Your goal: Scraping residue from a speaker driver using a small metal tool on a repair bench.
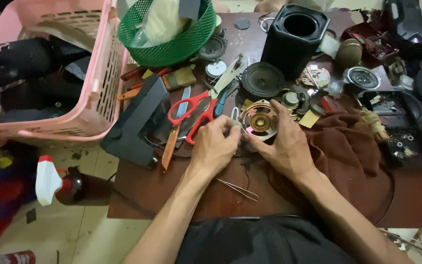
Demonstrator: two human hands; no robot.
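Note:
My left hand (216, 144) and my right hand (282, 142) meet at the middle of a low brown table (172, 190), fingertips together on a small round speaker driver (260, 120) with a gold centre. The left fingers pinch something tiny at the driver's near edge; what it is I cannot tell. Red-handled scissors (194, 113) lie just left of the left hand. Thin metal tweezers (238, 189) rest on the table below my wrists. A dark brown cloth (348, 146) lies under and right of my right forearm.
A black speaker box (294, 39) stands at the back, with several loose drivers and parts around it. A green mesh basket (172, 44) and a pink laundry basket (89, 73) sit left. A black case (135, 122) and a spray bottle (54, 183) lie lower left.

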